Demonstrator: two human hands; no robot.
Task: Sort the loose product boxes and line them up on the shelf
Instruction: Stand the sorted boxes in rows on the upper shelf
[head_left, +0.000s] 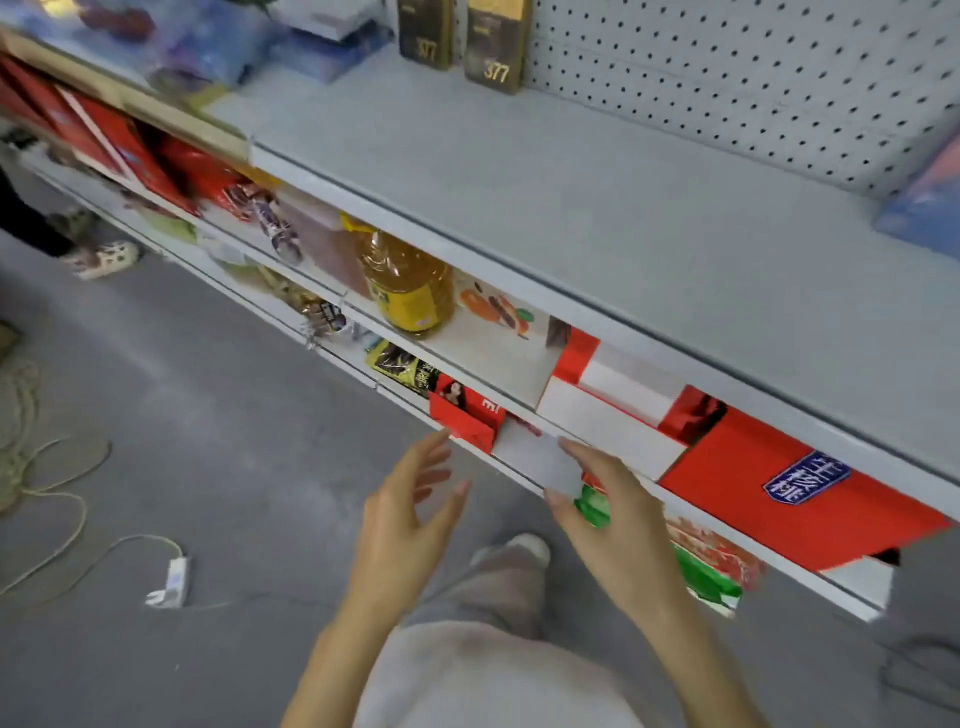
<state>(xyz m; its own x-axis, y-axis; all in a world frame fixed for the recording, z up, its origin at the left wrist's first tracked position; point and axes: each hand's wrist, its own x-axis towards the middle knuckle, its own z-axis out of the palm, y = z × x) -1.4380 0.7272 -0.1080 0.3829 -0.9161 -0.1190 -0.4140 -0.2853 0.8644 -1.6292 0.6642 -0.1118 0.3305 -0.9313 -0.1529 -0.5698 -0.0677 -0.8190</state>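
Right hand (608, 514) pinching flat grey rectangular box (537, 460)

Pale grey-beige top (493, 680), loose matching trousers (501, 587), light shoe (522, 545), bare forearms (337, 644), unadorned left hand (400, 525) and right hand (610, 512)

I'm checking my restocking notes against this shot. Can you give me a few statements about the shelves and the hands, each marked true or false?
1. The oil bottle stands on the top shelf. False: it stands on the shelf below it.
2. The right hand holds a pale box. True.
3. The left hand grips the small red box. False: its fingers are spread beside that box and grip nothing.
4. Two dark boxes marked 377 stand at the back of the top shelf. True.
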